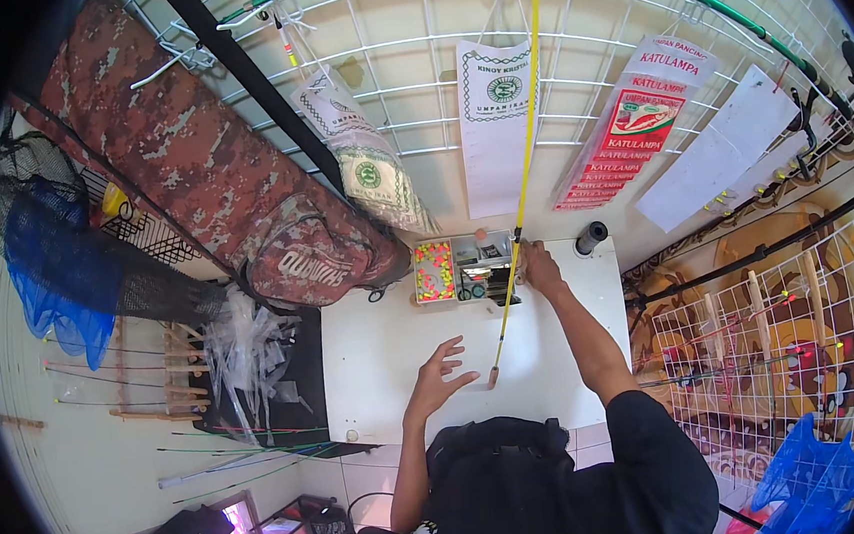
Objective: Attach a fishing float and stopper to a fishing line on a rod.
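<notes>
A person in a black shirt (pixel 504 482) works at a white table (pixel 379 361). The left hand (pixel 441 374) is open over the table's near half, fingers apart and thumb extended, just left of the lower end of a thin yellow rod (pixel 526 139). The right hand (pixel 539 264) is lowered at the right end of a compartment box (pixel 472 302), its fingers bent; from where I stand, I cannot tell whether they grip anything. The box is toward the rear of the table, with bright orange, yellow and pink beads (pixel 434 269) in its left part. The rod slants across the box's right part; contact between the two is unclear. A black cylinder (pixel 592 237) stands to the right of the right hand. Behind the table hang a white packet (pixel 499 161) and a red packet (pixel 622 131); a camouflage bag (pixel 197 145) is at left.
</notes>
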The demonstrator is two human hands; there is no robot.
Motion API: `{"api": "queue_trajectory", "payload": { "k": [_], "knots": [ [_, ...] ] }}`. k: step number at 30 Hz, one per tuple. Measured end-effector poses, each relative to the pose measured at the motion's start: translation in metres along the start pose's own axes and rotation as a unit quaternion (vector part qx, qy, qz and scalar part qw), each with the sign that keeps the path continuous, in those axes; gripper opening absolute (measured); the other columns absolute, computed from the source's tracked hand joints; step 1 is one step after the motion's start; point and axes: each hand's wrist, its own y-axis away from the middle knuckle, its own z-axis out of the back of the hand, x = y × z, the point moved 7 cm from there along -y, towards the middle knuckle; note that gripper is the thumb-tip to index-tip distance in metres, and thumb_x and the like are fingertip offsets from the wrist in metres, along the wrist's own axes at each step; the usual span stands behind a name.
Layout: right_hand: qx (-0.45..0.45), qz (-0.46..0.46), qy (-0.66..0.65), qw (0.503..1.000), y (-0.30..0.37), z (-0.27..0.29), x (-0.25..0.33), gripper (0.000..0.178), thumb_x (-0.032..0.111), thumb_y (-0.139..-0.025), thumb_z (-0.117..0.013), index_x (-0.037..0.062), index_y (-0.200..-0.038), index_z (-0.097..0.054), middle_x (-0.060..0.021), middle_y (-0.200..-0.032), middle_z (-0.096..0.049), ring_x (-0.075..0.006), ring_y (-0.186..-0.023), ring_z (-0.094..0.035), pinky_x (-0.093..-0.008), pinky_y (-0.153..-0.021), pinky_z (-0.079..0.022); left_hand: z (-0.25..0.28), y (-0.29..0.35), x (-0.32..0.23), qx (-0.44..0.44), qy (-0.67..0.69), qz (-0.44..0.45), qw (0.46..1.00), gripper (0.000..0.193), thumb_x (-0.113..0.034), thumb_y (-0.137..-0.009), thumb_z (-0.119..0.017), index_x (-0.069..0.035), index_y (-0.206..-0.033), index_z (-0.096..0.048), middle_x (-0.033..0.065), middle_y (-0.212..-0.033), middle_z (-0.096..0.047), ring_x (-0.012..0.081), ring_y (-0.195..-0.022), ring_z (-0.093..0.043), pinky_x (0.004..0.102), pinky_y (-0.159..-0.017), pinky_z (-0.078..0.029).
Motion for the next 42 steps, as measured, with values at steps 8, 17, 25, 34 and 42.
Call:
{"api": "queue_trajectory", "payload": {
  "k": [8, 17, 25, 34, 42],
  "knots": [
    [-0.206, 0.022, -0.176, 0.962, 0.032, 0.001, -0.047, 0.032, -0.001, -0.065, -0.069, 0.0052, -0.096, -0.061, -0.0174, -0.096, -0.058, -0.0389, -0.089, -0.056, -0.0440, -0.084, -0.048, -0.002, -0.006, -0.012, 0.008, -0.013, -0.013, 1.000, 0.070, -0.024, -0.076, -0.081, -0.012, -0.136, -0.047, 0.0139, -0.125, -0.059, 0.0260, -0.109, -0.062, 0.0385, -0.092, -0.050],
    [-0.154, 0.027, -0.550, 0.820, 0.148, 0.089, 0.033, 0.032, -0.002, -0.075, -0.074, 0.0012, -0.104, -0.060, -0.0096, -0.110, -0.057, -0.0163, -0.093, -0.063, -0.0275, -0.077, -0.054, 0.022, 0.020, -0.070, -0.174, 0.082, -0.158, 0.969, 0.049, 0.000, -0.080, -0.073, -0.002, -0.124, -0.053, 0.0115, -0.106, -0.065, 0.0139, -0.085, -0.063, 0.0306, -0.082, -0.051],
    [-0.119, 0.180, -0.596, 0.774, 0.252, 0.155, 0.123, 0.039, -0.005, -0.070, -0.080, -0.0026, -0.103, -0.060, -0.0081, -0.106, -0.051, -0.0161, -0.097, -0.060, -0.0277, -0.088, -0.051, -0.019, 0.061, -0.164, -0.135, -0.055, -0.375, 0.915, 0.051, -0.012, -0.064, -0.087, -0.007, -0.110, -0.065, 0.0101, -0.108, -0.061, 0.0213, -0.094, -0.063, 0.0341, -0.082, -0.052],
    [-0.008, 0.150, -0.712, 0.686, 0.281, 0.145, 0.153, 0.035, 0.001, -0.080, -0.074, -0.0044, -0.107, -0.052, -0.0149, -0.102, -0.062, -0.0200, -0.094, -0.064, -0.0307, -0.085, -0.054, -0.029, 0.068, -0.162, -0.095, 0.003, -0.378, 0.921, 0.042, -0.010, -0.066, -0.084, -0.008, -0.105, -0.069, 0.0067, -0.105, -0.064, 0.0200, -0.097, -0.064, 0.0323, -0.081, -0.053],
    [-0.115, 0.139, -0.658, 0.731, 0.286, 0.155, 0.149, 0.027, 0.000, -0.084, -0.069, -0.0037, -0.106, -0.055, -0.0128, -0.102, -0.064, -0.0196, -0.094, -0.064, -0.0318, -0.085, -0.052, -0.019, 0.067, -0.139, -0.104, 0.151, -0.310, 0.933, 0.037, 0.001, -0.069, -0.081, -0.004, -0.104, -0.069, 0.0082, -0.104, -0.064, 0.0173, -0.097, -0.063, 0.0285, -0.082, -0.052]
  ]
}}
